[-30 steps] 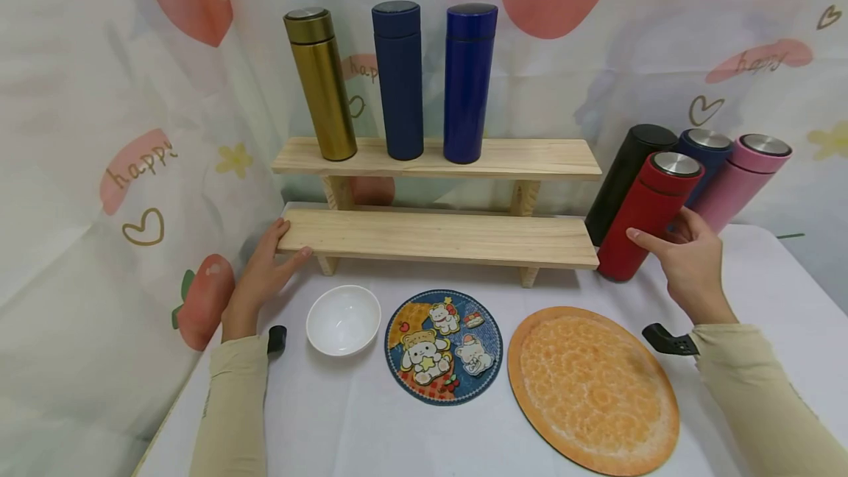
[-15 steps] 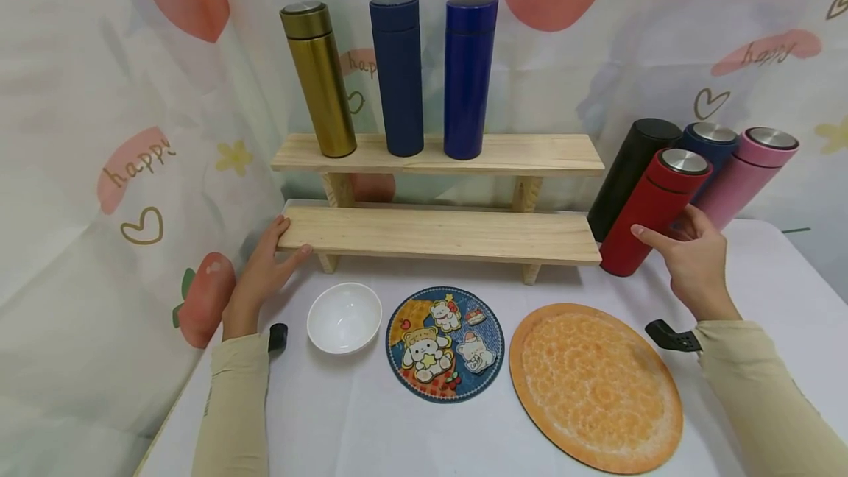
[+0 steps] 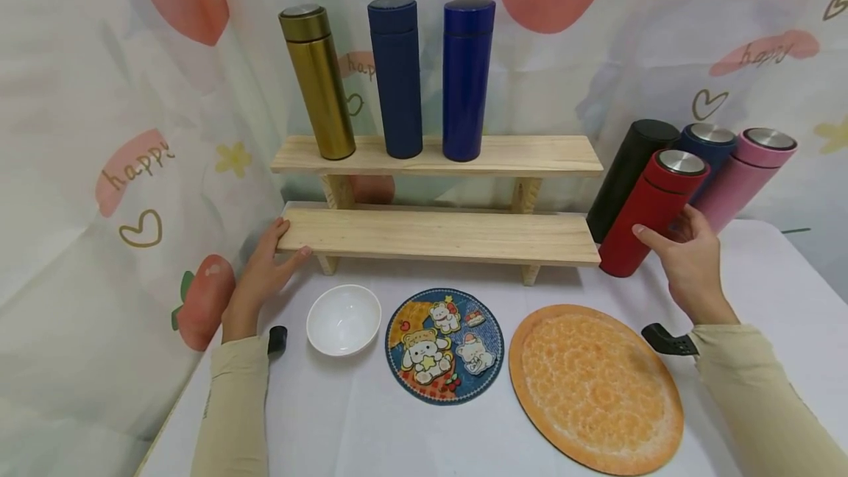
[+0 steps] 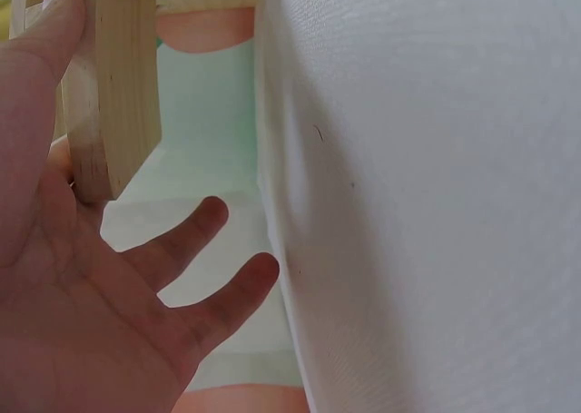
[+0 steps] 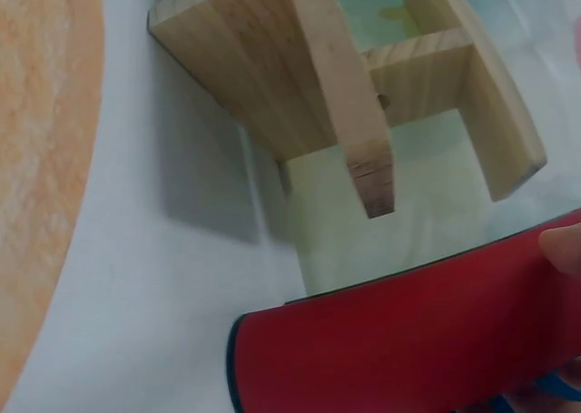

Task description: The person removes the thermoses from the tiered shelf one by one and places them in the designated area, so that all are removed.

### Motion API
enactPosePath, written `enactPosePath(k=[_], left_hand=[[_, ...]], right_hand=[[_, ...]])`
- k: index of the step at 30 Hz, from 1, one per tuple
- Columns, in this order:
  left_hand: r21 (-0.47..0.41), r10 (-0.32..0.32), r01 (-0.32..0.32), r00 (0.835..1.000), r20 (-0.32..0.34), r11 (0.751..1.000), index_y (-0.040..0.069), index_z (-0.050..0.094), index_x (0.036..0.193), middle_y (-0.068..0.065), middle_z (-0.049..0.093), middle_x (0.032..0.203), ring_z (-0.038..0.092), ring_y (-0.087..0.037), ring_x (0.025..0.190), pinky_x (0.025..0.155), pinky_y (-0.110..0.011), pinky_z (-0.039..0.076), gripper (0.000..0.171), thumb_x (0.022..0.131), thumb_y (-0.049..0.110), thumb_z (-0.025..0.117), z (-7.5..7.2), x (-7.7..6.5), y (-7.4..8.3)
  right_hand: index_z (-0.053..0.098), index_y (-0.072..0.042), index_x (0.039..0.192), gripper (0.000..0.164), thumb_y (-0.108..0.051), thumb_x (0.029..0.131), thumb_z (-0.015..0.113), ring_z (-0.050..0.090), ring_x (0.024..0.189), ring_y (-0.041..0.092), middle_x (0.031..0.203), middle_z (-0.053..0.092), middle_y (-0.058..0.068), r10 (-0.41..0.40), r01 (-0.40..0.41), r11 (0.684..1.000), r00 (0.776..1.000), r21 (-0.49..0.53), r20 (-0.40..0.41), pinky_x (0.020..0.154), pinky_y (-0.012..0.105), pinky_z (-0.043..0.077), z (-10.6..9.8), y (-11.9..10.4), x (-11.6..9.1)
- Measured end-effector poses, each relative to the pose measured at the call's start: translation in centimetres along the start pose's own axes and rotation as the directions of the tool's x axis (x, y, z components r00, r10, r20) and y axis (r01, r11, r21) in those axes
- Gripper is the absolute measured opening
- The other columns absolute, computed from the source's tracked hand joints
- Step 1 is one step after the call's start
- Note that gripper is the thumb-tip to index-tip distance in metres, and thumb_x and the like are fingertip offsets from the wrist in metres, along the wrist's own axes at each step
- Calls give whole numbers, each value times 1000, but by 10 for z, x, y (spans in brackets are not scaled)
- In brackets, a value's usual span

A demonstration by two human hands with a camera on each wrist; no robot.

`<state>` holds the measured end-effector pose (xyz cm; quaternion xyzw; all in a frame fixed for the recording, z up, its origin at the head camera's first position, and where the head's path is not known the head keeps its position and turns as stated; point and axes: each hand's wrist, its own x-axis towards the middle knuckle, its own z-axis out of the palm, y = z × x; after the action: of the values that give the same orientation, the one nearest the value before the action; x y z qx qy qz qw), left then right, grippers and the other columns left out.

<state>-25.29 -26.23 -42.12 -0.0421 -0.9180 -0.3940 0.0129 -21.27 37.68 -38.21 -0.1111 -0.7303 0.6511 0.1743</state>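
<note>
My right hand holds a red thermos flask with a silver lid top, thumb on its near side. The flask stands at the right end of a two-tier wooden shelf; in the right wrist view its dark-rimmed base is near the shelf's end. Behind it are a black flask, a dark blue flask and a pink flask. My left hand grips the left end of the lower board, thumb at the front edge. The left wrist view shows two lower fingers extended below the board.
On the top tier stand a gold flask, a navy flask and a glossy blue flask. In front are a white bowl, a round cartoon mat and a larger orange-brown round mat. A patterned cloth hangs behind.
</note>
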Motion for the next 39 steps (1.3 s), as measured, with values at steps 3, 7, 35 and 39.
enactPosePath(k=[3, 7, 35, 39], left_hand=[[3, -5, 5, 1000, -1, 1000, 6, 17, 172, -18, 6, 179, 10, -45, 161, 125, -68, 14, 92, 106, 46, 67, 0, -1, 0], [8, -7, 7, 1000, -3, 1000, 6, 18, 171, -17, 7, 179, 10, -44, 162, 126, -67, 14, 91, 106, 44, 68, 0, -3, 0], [16, -27, 27, 1000, -1, 1000, 8, 15, 173, -13, 6, 179, 9, -42, 162, 126, -67, 13, 93, 106, 49, 66, 0, -2, -3], [17, -21, 21, 1000, -3, 1000, 8, 16, 172, -12, 7, 180, 9, -41, 163, 126, -67, 13, 93, 106, 49, 66, 0, -1, -3]], right_hand=[[38, -16, 165, 77, -8, 99, 77, 49, 123, 9, 149, 49, 5, -8, 9, 1000, 999, 22, -46, 86, 6, 49, 0, -8, -3], [43, -14, 160, 74, -1, 96, 79, 52, 122, 10, 139, 53, -2, -22, 37, 992, 992, 122, -127, 85, 6, 50, -2, -19, -6], [65, 9, 128, 33, 15, 96, 69, 70, 103, 25, 122, 65, 24, -407, 419, 796, 905, 437, -125, 95, 22, 56, 54, -81, -32], [65, 9, 128, 33, 16, 95, 67, 70, 107, 27, 122, 66, 22, -410, 392, 803, 910, 449, -60, 96, 23, 56, 71, -86, -33]])
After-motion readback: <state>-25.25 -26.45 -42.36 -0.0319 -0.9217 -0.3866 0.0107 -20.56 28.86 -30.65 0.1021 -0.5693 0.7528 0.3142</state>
